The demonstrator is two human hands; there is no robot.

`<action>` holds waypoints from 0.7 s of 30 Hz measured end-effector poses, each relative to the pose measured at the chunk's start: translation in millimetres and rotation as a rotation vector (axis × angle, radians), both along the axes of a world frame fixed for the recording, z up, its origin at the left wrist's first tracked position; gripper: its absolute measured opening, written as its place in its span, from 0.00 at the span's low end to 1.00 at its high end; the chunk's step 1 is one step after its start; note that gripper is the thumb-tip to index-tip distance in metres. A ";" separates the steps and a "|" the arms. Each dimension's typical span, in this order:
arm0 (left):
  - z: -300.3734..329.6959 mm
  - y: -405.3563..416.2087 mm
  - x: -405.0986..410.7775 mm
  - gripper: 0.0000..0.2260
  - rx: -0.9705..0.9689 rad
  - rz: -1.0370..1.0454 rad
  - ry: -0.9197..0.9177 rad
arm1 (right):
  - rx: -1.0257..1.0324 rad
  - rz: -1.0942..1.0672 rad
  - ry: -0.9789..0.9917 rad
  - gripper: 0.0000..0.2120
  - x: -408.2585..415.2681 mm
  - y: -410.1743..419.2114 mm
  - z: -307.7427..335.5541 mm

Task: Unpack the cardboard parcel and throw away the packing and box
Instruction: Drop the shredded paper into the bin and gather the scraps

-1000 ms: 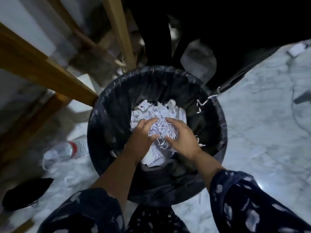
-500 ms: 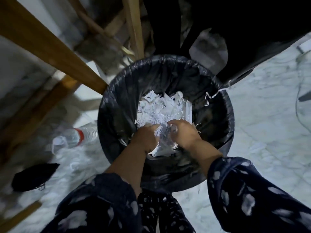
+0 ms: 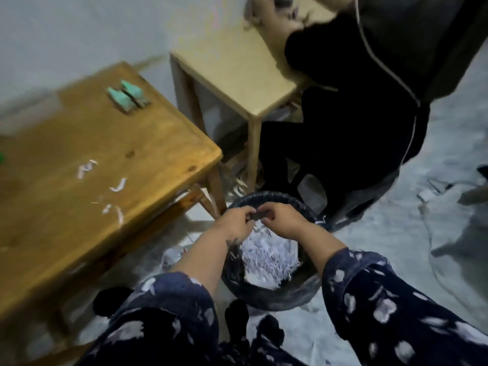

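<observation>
Below both hands, a black-lined bin [image 3: 277, 289] holds a heap of white shredded packing paper [image 3: 266, 256], so that part looks mostly thrown away. The left hand [image 3: 235, 223] and right hand [image 3: 285, 223] meet above the bin's far rim, fingertips pinching a small dark object between them; blur hides what it is. No cardboard box is in view, so it likely remains. Left of the hands, a wooden tabletop [image 3: 111, 154] carries stray paper strips [image 3: 116, 184]. Right of them, the marble floor [image 3: 396, 233] is open.

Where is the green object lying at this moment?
The green object lies on the far part of the brown wooden table, upper left of the head view, near the pale wooden stool.
</observation>
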State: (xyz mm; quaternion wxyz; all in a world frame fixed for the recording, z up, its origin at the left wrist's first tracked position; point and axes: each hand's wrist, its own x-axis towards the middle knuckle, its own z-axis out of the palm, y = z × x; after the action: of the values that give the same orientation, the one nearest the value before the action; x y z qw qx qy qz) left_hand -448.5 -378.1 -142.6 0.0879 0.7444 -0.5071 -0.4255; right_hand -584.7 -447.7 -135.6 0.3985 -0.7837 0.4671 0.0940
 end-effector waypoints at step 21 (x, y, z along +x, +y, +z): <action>81.6 163.7 245.4 0.18 -0.273 0.502 -0.383 | -0.261 0.418 -0.126 0.16 271.1 96.3 98.8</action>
State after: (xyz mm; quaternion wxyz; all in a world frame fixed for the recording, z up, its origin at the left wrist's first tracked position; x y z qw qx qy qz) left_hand -203.1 -214.3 -61.0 0.1915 0.8937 -0.3678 -0.1713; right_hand -313.6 -351.4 -36.8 0.2940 -0.9125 0.2772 0.0643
